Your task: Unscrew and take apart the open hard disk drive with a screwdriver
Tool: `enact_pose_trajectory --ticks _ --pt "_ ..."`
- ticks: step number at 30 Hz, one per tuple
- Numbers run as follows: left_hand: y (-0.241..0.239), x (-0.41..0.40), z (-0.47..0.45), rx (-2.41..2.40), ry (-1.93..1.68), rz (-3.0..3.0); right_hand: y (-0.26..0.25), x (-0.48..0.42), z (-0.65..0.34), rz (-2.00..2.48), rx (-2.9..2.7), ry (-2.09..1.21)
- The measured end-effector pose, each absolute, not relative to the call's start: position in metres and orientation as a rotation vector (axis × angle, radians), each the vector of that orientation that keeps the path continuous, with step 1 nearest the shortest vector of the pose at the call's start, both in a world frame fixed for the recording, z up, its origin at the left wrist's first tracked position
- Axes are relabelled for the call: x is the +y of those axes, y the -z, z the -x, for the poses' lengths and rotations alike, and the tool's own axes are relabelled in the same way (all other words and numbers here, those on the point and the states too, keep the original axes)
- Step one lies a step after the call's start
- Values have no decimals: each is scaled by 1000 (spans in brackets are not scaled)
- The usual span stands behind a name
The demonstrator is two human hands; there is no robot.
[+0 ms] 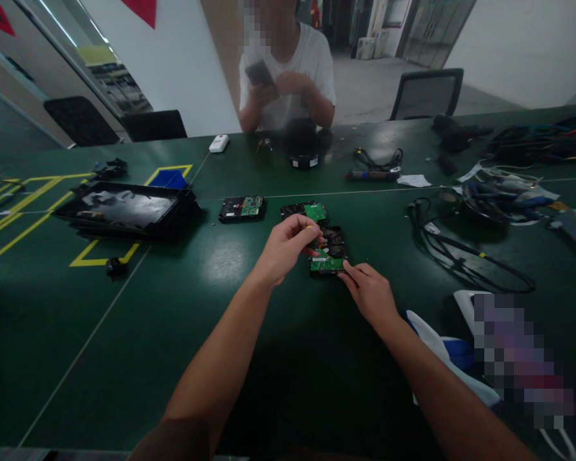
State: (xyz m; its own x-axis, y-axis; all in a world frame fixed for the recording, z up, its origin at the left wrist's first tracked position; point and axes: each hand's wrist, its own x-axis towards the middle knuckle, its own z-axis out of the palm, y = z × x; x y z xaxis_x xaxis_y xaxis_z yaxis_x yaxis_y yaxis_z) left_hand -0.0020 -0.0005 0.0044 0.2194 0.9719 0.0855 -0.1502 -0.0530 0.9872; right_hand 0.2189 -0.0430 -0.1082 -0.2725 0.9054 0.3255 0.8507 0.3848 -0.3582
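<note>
A hard drive (335,238) with a green circuit board along its near side lies on the dark green table. My right hand (370,291) grips its near right corner between thumb and fingers. Over the drive's left side, my left hand (288,248) is closed in a pinch. A bit of yellow shows at its fingertips, but what it holds is mostly hidden. Just behind is a second hard drive (315,210), partly covered by my left hand. Farther left a third hard drive (242,208) lies with its board facing up.
Black trays (129,208) are stacked at the left near yellow tape. Cables (454,253) and a bundle of wires (502,198) lie right. By my right forearm are a white-and-blue cloth-like item (454,358) and a phone-like device (465,301). Opposite sits a person (312,64) holding a phone.
</note>
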Motion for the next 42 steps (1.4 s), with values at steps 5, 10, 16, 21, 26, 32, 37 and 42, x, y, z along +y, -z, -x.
enact_pose_trajectory --ticks 5,10,16,21,26,32,37,42 --pt "-8 12 -3 986 -1160 -1224 107 -38 -216 1543 -2157 -160" --pt "-12 11 -5 1011 -1126 -1233 109 -35 -214 1562 -2122 -160" --pt "-8 5 -8 938 -1122 -1154 108 -39 -220 1455 -2113 -271" --pt "-6 6 -11 905 -1134 -1094 107 -41 -221 1458 -2115 -317" --pt "-7 7 -8 1025 -1198 -1149 107 -43 -221 1454 -2115 -336" --pt "-9 8 -3 1037 -1186 -1167 105 -44 -223 1466 -2125 -382" --pt "-9 8 -2 977 -1184 -1047 107 -43 -221 1485 -2135 -354" --pt "-5 11 -1 926 -1220 -965 109 -37 -220 1439 -2086 -320"
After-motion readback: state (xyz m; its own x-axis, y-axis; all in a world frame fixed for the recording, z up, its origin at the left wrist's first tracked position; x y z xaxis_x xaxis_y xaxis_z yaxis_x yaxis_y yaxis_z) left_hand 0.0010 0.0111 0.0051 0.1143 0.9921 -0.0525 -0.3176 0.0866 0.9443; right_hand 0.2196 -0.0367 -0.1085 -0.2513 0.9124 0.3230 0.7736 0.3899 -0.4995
